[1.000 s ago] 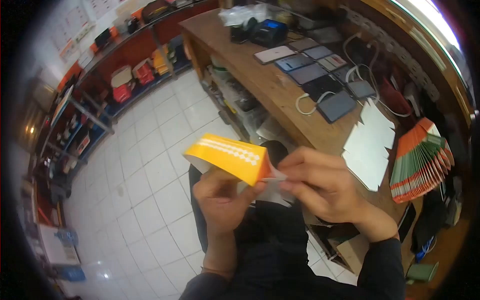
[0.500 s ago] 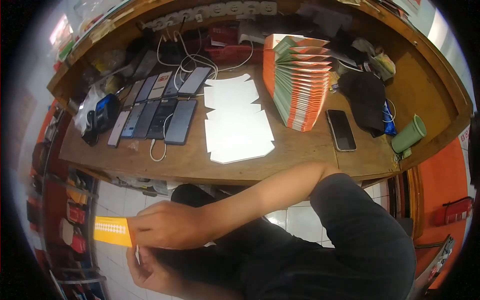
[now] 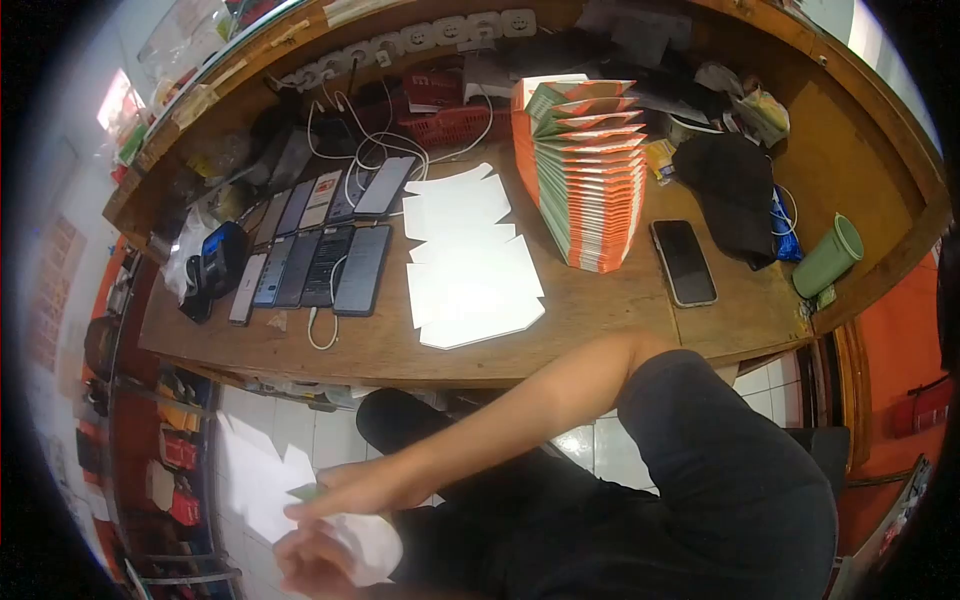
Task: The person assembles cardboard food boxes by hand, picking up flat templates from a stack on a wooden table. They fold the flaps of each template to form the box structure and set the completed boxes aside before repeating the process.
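- The right hand (image 3: 365,487) reaches in over the lap, its fingers and thumb clamped on a white card piece (image 3: 255,475) with notched edges
- The white card piece is in front of the desk, at lower left, above the tiled floor (image 3: 335,440); part of it spreads out beyond the fingers and a paler, blurred part shows below the wrist
- A small green patch (image 3: 305,492) shows right beside the fingers of the right hand
- The left hand (image 3: 315,565) is just below the right one, near the lower part of the card, fingers bent and blurred; whether they grip it I cannot tell
- On the wooden desk (image 3: 600,325) lie flat white cut-out cards (image 3: 470,275), notched along their sides, in the middle
- Just right of them a fanned bundle of orange and green folded cards (image 3: 590,180) stretches from the back towards the front
- A single dark-screened phone (image 3: 685,262) lies right of the bundle, near a black cap (image 3: 727,190) and a green cup (image 3: 830,255) that leans over
- On the left, a group of phones (image 3: 362,270) lies in two rows, a white cable (image 3: 312,333) looping at the front
- Beside the phones sits a black device (image 3: 222,255) with a blue screen
- Behind, a red basket (image 3: 450,127) stands below a row of sockets (image 3: 418,37)
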{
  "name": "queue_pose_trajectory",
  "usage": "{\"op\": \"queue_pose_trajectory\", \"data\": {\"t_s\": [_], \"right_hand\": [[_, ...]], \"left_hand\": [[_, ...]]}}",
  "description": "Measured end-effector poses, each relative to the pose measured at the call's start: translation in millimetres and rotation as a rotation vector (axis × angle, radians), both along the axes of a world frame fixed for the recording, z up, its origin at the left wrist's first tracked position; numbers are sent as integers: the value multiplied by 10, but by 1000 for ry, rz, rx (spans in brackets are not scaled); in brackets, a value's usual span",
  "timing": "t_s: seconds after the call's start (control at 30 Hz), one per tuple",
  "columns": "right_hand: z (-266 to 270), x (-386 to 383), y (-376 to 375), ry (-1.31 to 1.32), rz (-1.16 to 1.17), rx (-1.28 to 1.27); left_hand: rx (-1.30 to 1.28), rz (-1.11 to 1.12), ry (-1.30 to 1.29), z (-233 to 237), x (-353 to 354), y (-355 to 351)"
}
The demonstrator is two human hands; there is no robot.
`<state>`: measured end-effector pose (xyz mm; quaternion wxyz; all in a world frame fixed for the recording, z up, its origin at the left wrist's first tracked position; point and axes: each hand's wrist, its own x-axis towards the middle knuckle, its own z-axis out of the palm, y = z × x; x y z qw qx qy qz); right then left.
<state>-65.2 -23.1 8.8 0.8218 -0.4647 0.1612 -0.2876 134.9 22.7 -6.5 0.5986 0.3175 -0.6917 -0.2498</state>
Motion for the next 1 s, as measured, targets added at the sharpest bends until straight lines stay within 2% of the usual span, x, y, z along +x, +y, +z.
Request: {"op": "queue_pose_trajectory", "data": {"t_s": [0.03,0.07,0.1,0.17,0.2,0.23,0.3,0.37,0.47,0.53,0.57,0.63,0.77,0.83,0.87,0.9,0.97,1.0], "right_hand": [[51,-2,13,89,-121,-169],[103,-28,31,178,-302,-254],[205,-99,25,179,-301,-258],[413,-241,-12,306,-578,-544],[472,-270,-3,224,-585,-557],[476,-267,-6,224,-586,-565],[514,-265,2,193,-689,-777],[605,-333,14,153,-664,-812],[616,-341,-24,172,-768,-894],[568,-301,-93,380,-1118,-1158],[585,-338,-105,379,-1120,-1161],[808,-549,-89,354,-879,-962],[945,-723,-71,398,-1058,-1118],[1007,-740,78,419,-835,-1014],[975,-705,101,469,-768,-1167],[916,-623,132,468,-768,-1162],[830,-442,211,200,-950,-1236],[827,-386,248,180,-984,-1205]], "left_hand": [[63,-168,215,60,-91,-62],[-161,552,229,-40,-397,-133],[-164,553,232,12,-441,-201],[-692,781,-32,102,-428,-331],[-528,744,41,64,-469,-328],[-534,744,46,50,-498,-329],[-174,662,233,61,-619,-317],[-177,711,283,113,-684,-355],[-102,699,375,127,-626,-424],[-29,614,254,287,-783,-376],[-32,613,254,339,-861,-377],[35,780,286,408,-977,-390],[-27,708,433,367,-774,-472],[-200,761,615,305,-733,-494],[-276,782,494,241,-732,-442],[-274,783,490,191,-773,-427],[-573,867,152,79,-900,-386],[-335,460,486,73,-1088,-245]]}}
